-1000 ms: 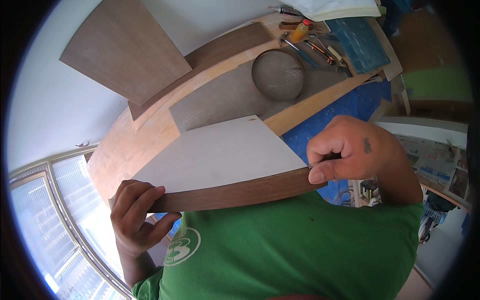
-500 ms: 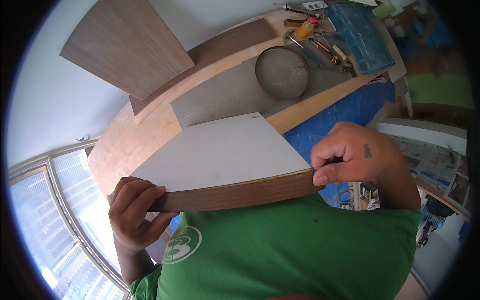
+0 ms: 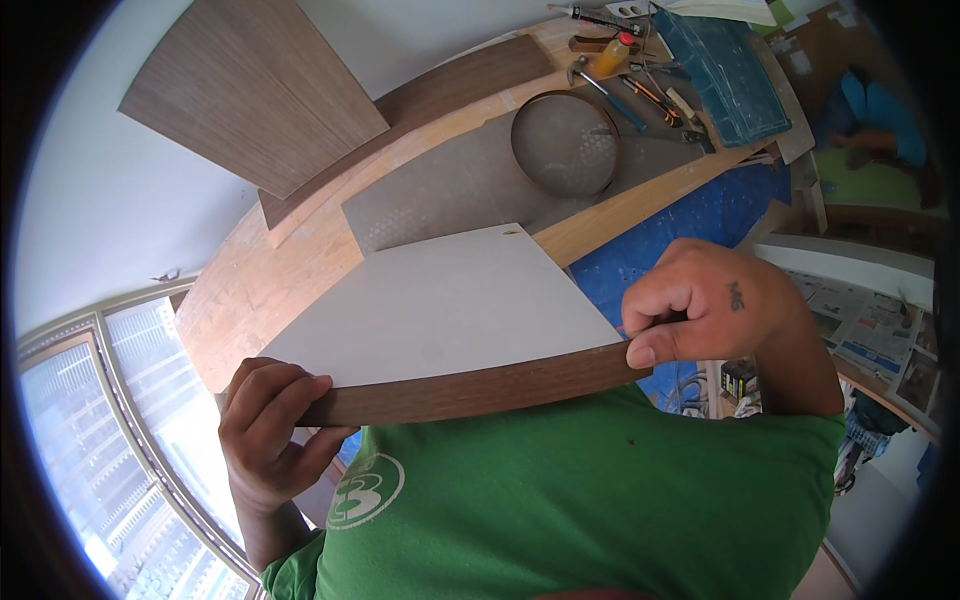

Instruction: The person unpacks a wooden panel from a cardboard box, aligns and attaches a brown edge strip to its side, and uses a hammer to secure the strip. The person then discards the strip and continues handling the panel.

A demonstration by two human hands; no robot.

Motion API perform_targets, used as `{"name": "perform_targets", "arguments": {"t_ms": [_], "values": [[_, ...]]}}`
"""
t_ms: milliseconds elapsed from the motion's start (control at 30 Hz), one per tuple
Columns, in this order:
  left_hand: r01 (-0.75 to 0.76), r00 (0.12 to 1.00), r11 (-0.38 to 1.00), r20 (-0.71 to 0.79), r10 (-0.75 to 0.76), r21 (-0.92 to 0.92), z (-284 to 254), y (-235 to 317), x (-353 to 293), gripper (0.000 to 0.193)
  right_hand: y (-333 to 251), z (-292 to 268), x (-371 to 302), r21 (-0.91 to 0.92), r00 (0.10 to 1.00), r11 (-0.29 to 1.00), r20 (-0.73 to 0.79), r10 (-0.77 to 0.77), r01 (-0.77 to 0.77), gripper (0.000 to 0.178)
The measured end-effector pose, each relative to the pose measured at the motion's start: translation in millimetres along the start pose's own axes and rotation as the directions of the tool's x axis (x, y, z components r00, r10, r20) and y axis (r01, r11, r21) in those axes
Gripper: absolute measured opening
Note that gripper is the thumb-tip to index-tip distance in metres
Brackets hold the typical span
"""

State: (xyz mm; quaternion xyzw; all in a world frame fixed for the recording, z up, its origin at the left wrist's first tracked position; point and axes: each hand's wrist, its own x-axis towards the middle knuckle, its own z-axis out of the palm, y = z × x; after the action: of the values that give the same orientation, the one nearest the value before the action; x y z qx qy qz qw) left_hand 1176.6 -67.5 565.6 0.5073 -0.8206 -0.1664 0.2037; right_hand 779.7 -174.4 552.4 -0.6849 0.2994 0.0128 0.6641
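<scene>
A white board (image 3: 440,300) slopes from the workbench toward my body, with its near edge in front of my chest. Along that edge lies a brown wood-grain edge-banding strip (image 3: 470,393), its top line meeting the white face. My left hand (image 3: 268,430) is wrapped round the left end, fingers above and thumb below. At the right corner my right hand (image 3: 715,305) pinches the strip's end between thumb and bent forefinger. The board's underside is hidden.
On the workbench (image 3: 235,300) lie a grey sheet (image 3: 430,190), a coiled banding roll (image 3: 565,148), a hammer (image 3: 605,95), an orange bottle (image 3: 612,57) and a blue case (image 3: 725,80). A wood-grain panel (image 3: 255,95) leans at the wall. Another person (image 3: 885,120) is at far right.
The strip's right part has shifted up against the board, covering the raw edge that showed before. My hands keep their grips. The other person at far right shows more plainly.
</scene>
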Motion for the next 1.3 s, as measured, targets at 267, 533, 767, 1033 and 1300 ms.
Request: {"name": "perform_targets", "arguments": {"t_ms": [267, 533, 767, 1033, 1300], "values": [[0.016, 1.000, 1.000, 0.010, -0.015, -0.016, 0, 1, 1, 0.048, 0, 0, 1, 0.007, 1.000, 1.000, 0.006, 0.016, -0.016, 0.032], [0.070, 0.996, 0.998, 0.053, -0.070, 0.007, -1, 1, -2, 0.046, -2, 0, 1, 0.003, 0.999, 0.999, 0.018, 0.047, -0.047, 0.032], [0.004, 0.992, 0.998, 0.125, 0.004, -0.063, -1, 26, 24, 0.051, -6, -3, 1, 0.037, 0.990, 0.990, 0.052, 0.132, -0.134, 0.034], [-0.041, 0.983, 0.995, 0.176, 0.057, -0.091, 18, 56, 50, 0.047, -6, -1, 1, 0.006, 0.992, 0.993, 0.033, 0.122, -0.122, 0.036], [-0.181, 0.977, 0.982, 0.125, 0.173, 0.053, 30, 72, 62, 0.047, -3, -3, 1, 0.019, 0.993, 0.993, 0.018, 0.119, -0.119, 0.035]]}}
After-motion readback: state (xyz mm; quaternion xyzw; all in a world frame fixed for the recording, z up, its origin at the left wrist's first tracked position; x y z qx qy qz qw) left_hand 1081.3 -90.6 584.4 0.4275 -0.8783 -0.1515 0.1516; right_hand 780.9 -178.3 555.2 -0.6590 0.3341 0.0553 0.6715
